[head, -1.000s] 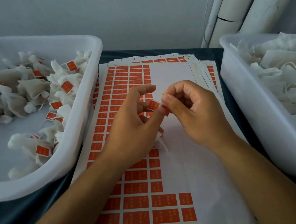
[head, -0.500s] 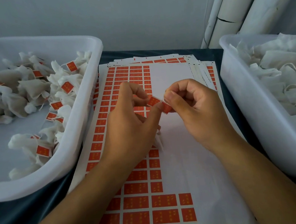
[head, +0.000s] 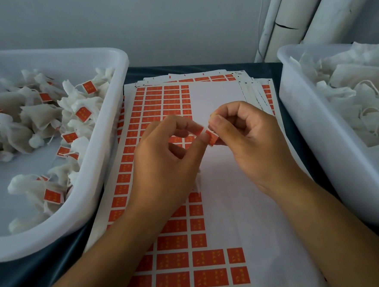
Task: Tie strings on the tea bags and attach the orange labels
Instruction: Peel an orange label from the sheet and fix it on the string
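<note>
Both hands had drawn closer together since the earlier frames, and the left index finger, formerly extended, had curled down onto the label.

Dark blue-grey tabletop (head: 201, 69): bore everything else in the scene.

White rectangular plastic tub on the left (head: 107, 135): held a loose heap of white fabric tea bags with orange tags already attached (head: 48, 121), piled mostly toward its far end and near wall.

White rectangular plastic tub on the right (head: 319, 147): held white fabric tea bags with plain strings and no tags (head: 356, 100).

Stack of white backing sheets printed with rows of orange rectangular stickers (head: 244, 206): lay between the two tubs. On the top sheet, stickers remained along the left columns and the bottom rows; the right portion was bare.

Left hand (head: 165, 167): hovered over the middle of the top sheet, thumb and index finger pinching one end of a small orange rectangular label (head: 211, 138). White tea bag fabric (head: 198, 183) showed just below the palm, mostly hidden; how it was held could not be told.

Right hand (head: 251, 143): just beside the left, fingers curled, thumb and index finger pinching the other end of the same label.

Label: held in the air above the sheet, between the two thumb tips, tilted. The string could not be made out at this point.
</note>
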